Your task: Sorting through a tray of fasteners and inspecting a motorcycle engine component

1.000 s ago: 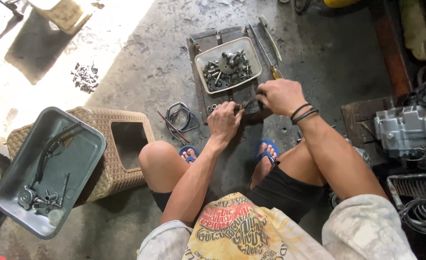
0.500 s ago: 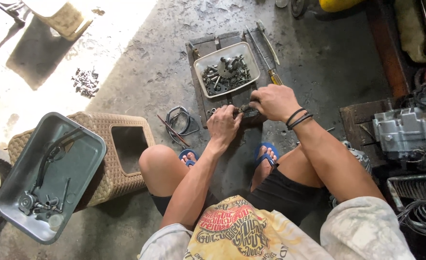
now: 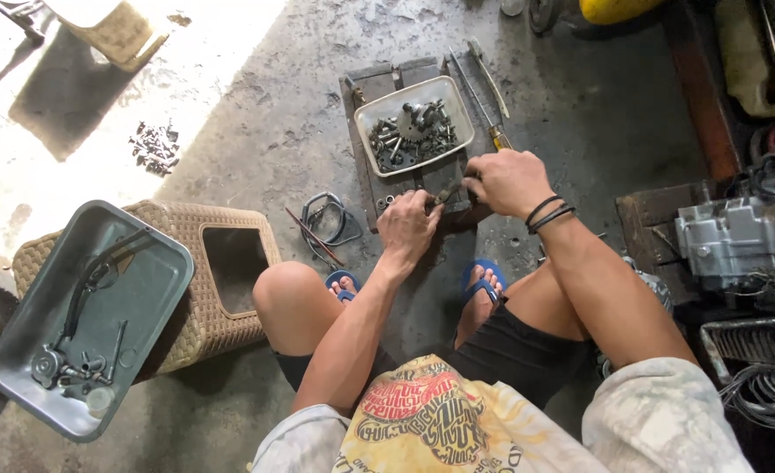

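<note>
- Your left hand (image 3: 409,226) is curled narrow, fingertips pinched on the near end of a small dark metal part (image 3: 447,193) that lies on the dark board (image 3: 365,153) on the floor.
- Your right hand (image 3: 508,180) is closed over the other end of the same part, knuckles up; black bands sit on that wrist. What lies under the palm is hidden.
- The two hands nearly touch, with the part bridging them.
- Just beyond both hands, on the same board, stands a pale rectangular tray (image 3: 370,112) filled with bolts, small shafts and a toothed gear (image 3: 412,127).
- Beyond your right hand, beside the tray, lie long slim tools, one a screwdriver with a yellow handle (image 3: 496,133).
- To the left of your left hand, on the concrete, lies a bent wire clip (image 3: 326,219) with a thin red rod (image 3: 314,236) across it.
- Farther left, near your left knee, stands a woven stool (image 3: 177,229); a grey metal tray (image 3: 155,267) rests tilted on it, holding a black lever and small fittings.
- Well apart, beyond the stool, a little heap of dark screws (image 3: 152,145) lies on the floor.
- To the right of your right forearm sits an engine block (image 3: 733,241).
</note>
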